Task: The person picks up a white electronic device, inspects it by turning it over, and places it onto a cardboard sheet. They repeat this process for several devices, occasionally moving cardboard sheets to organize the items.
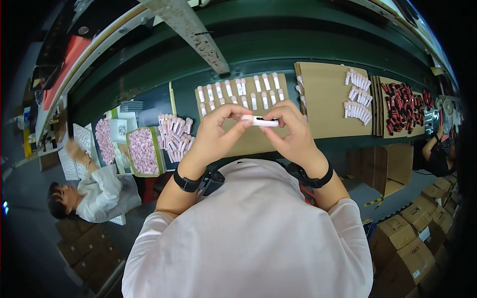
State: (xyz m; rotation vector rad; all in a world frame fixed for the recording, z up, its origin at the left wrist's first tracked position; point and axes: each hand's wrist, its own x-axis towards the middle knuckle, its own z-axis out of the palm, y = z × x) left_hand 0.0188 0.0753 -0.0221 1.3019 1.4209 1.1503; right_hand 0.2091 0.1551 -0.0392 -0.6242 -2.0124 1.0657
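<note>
A person seen from above holds a small white tube (258,121) level, just above the middle of the frame. The left hand (218,131) pinches the tube's pale pink end between thumb and forefinger, with the tips closed together on it. The right hand (294,133) grips the other end, beside a dark patch on its side, likewise between thumb and forefinger, the gap no wider than the tube. Each wrist wears a black band (the left one carries a bulky block).

Behind the hands, at upper centre, a brown cardboard sheet (243,148) bears pink-capped tubes (228,88) laid out in rows, partly hidden by the hands. Left of centre lies a loose pile of similar tubes (174,134), next to a green-rimmed tray (161,158) full of small pink pieces (143,149). Right of centre, more cardboard (323,99) carries three clusters of pink-and-white tubes (357,94); beyond it spread many red and black tubes (403,111).

At the left of the frame sits a co-worker in a white top (107,193). Cardboard boxes (412,253) are stacked at lower right.
</note>
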